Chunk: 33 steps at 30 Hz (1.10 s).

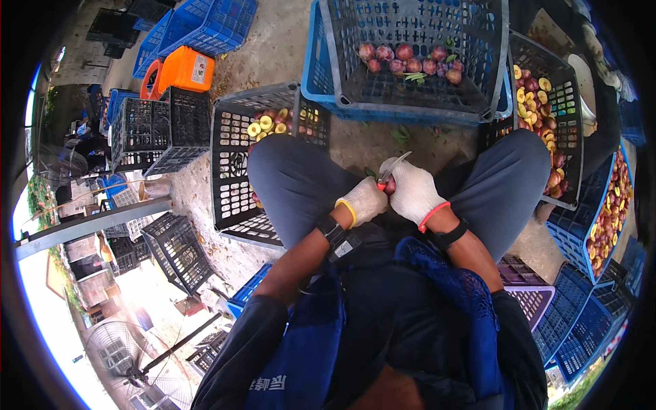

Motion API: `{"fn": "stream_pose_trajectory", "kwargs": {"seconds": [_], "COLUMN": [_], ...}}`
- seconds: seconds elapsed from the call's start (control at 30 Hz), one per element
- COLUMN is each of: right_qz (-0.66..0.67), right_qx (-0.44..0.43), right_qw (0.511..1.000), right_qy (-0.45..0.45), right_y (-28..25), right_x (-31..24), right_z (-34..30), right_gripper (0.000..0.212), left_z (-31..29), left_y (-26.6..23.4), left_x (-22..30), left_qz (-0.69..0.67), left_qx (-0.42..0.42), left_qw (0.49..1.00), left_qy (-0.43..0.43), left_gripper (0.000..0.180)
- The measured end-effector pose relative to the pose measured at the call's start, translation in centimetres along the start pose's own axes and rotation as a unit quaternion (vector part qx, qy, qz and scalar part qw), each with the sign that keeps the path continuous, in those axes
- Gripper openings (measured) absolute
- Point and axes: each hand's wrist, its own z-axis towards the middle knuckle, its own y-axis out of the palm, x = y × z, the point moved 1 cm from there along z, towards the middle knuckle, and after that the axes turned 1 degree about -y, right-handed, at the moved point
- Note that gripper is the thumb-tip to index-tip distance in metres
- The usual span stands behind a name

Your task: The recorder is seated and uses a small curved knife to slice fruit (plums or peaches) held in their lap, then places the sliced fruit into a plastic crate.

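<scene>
Both my hands wear white knit gloves and meet between my knees. My left hand (363, 202), with a yellow cuff, is closed around the red handle of a small knife (394, 163). The knife's pale blade slants up and rightward, beside the fingers of my right hand (415, 190). That hand, with a red cuff, is closed on a dark red plum (390, 185), which sits between the two hands and is mostly covered by the fingers. Ahead of me, a tilted black crate (417, 99) holds several whole plums (404, 61) and some green leaves.
The black crate rests on a blue crate (316, 68). Halved plums lie in black crates beside my left knee (225, 147) and right knee (570, 164). A full blue crate (577, 232) stands farther right. An orange container (186, 70) and stacked crates are at left.
</scene>
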Motion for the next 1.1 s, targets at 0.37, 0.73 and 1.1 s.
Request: {"fn": "stream_pose_trajectory", "kwargs": {"seconds": [0.37, 0.73, 1.1], "right_qz": [0.028, 0.347, 0.584], "right_qx": [0.008, 0.057, -0.062], "right_qw": [0.999, 0.934, 0.805], "right_qy": [-0.037, -0.063, -0.087], "right_y": [-1.7, -4.0, -4.5], "right_x": [-0.7, -1.2, -3.9], "right_z": [1.1, 0.1, -1.5], "right_gripper": [0.025, 0.056, 0.061], "left_z": [-1.1, -7.1, -7.9], "left_y": [-3.0, -5.9, -4.3], "left_x": [3.4, 5.7, 7.2], "left_qz": [-0.192, -0.306, -0.278], "left_qx": [0.103, 0.300, 0.267], "left_qw": [0.976, 0.891, 0.915], "left_qy": [-0.002, 0.151, 0.121], "left_gripper": [0.021, 0.019, 0.017]}}
